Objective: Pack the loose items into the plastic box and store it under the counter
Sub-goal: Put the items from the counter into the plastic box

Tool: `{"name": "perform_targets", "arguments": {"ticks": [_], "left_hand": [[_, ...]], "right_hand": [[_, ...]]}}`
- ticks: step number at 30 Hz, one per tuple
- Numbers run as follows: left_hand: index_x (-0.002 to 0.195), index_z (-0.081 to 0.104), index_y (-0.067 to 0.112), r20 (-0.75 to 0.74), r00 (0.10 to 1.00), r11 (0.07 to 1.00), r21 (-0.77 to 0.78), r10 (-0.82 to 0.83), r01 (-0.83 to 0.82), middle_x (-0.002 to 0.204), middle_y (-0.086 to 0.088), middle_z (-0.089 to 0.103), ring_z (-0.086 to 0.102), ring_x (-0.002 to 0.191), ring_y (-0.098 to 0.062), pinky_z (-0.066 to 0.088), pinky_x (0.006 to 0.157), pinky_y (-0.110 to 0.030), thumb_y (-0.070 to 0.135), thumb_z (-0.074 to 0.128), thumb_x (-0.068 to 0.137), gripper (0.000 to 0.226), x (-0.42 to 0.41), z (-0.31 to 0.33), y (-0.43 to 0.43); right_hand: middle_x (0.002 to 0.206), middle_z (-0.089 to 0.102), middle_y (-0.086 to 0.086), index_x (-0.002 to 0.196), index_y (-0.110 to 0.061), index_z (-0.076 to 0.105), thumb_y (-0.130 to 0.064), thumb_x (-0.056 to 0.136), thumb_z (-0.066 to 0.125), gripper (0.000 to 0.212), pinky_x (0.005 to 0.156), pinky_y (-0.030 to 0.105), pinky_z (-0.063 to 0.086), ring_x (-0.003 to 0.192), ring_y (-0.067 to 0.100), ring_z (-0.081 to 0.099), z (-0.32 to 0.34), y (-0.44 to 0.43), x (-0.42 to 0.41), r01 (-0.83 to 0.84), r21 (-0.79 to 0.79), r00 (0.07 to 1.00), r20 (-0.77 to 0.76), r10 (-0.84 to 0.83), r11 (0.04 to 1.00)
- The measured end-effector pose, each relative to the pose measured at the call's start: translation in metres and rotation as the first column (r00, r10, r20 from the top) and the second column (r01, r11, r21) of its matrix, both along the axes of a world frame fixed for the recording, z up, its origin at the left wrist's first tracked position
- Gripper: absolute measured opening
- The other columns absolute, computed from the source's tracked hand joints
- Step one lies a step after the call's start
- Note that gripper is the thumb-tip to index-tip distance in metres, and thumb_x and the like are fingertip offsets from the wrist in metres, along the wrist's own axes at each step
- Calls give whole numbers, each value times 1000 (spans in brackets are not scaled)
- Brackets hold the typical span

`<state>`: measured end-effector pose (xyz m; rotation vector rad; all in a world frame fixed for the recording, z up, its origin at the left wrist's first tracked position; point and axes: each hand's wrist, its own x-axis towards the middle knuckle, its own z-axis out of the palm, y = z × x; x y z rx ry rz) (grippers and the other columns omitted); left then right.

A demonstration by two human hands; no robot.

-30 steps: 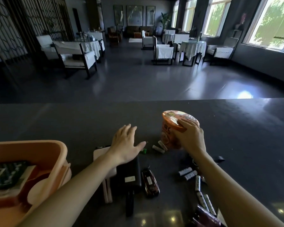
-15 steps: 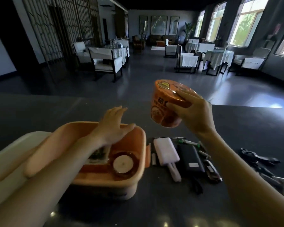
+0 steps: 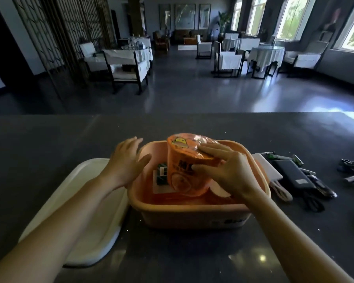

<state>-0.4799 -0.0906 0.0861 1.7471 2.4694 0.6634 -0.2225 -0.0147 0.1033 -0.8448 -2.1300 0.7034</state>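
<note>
Right hand [image 3: 227, 172] grips the cup [image 3: 184, 178] from its right, cup tilted, base down inside the box [image 3: 192, 208], top above the rim; left hand [image 3: 127, 160], fingers straight, at the box's left rim

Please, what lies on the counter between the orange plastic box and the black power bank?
A white power bank, with its looped cord, lies between the box and the black power bank, in the head view.
</note>
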Motion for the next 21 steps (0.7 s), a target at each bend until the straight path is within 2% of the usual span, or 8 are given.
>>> {"name": "perform_targets", "arguments": {"ticks": [2, 4, 6, 10, 13, 16, 18, 21], "left_hand": [[143, 29, 11, 34, 999, 1000, 14, -11, 10, 151, -11, 27, 21, 139, -26, 18, 112, -42, 70, 28, 80, 86, -3, -4, -4], [143, 29, 11, 59, 998, 999, 44, -3, 1, 151, -11, 28, 22, 139, -25, 18, 112, -39, 53, 38, 90, 68, -5, -9, -4], [143, 29, 12, 100, 995, 997, 80, 1, -9, 151, -9, 28, 22, 139, -23, 18, 113, -37, 39, 40, 95, 56, -4, -12, -2], [143, 29, 13, 160, 987, 993, 121, -15, -4, 150, -7, 29, 22, 139, -20, 18, 113, -35, 37, 36, 96, 53, -1, -14, 3], [143, 29, 14, 170, 985, 993, 119, -14, -7, 150, -6, 30, 22, 139, -20, 18, 111, -35, 39, 33, 96, 53, 3, -14, 5], [143, 29, 13, 184, 982, 993, 115, -28, 7, 150, -6, 31, 24, 138, -19, 19, 111, -35, 40, 33, 97, 53, 8, -13, 5], [143, 28, 14, 200, 979, 994, 108, -31, 9, 150, -5, 30, 24, 138, -19, 20, 110, -35, 41, 32, 97, 54, 11, -12, 4], [143, 28, 14, 205, 978, 994, 105, -35, 13, 149, -5, 31, 25, 137, -19, 21, 109, -33, 40, 32, 97, 53, 14, -12, 3]], "right_hand": [[117, 55, -20, 117, -29, 63, -46, 64, 75, 57, 99, 16, 34, 115, -8, 41, -6, -6, -4, -34, -8, 998, 51, 34, 999], [115, 54, -22, 114, -29, 64, -40, 63, 79, 55, 100, 13, 35, 115, -8, 43, -11, -11, -8, -66, -13, 994, 83, 67, 998], [118, 51, -24, 115, -29, 64, -38, 65, 80, 53, 103, 18, 36, 117, -9, 41, -14, -15, -12, -120, -25, 985, 120, 122, 993], [137, 42, -21, 116, -33, 64, -50, 69, 73, 51, 107, 29, 32, 132, 1, 31, -12, -14, -16, -238, -179, 934, 229, 276, 955], [137, 40, -20, 109, -36, 66, -67, 67, 63, 52, 96, 30, 44, 124, 6, 40, -10, -15, -16, -228, -319, 950, 132, 282, 920], [139, 37, -8, 127, -35, 49, -72, 69, 51, 69, 81, 25, 51, 116, 13, 48, -13, -10, -21, -83, -379, 970, 180, 161, 922], [136, 44, -2, 138, -35, 33, -66, 77, 46, 69, 71, 18, 50, 102, 8, 55, -15, -5, -31, -30, -443, 948, 271, 165, 896], [133, 49, -1, 143, -34, 20, -50, 87, 50, 66, 59, 12, 50, 82, 1, 56, -16, -2, -45, -47, -546, 938, 263, 225, 836]]}}
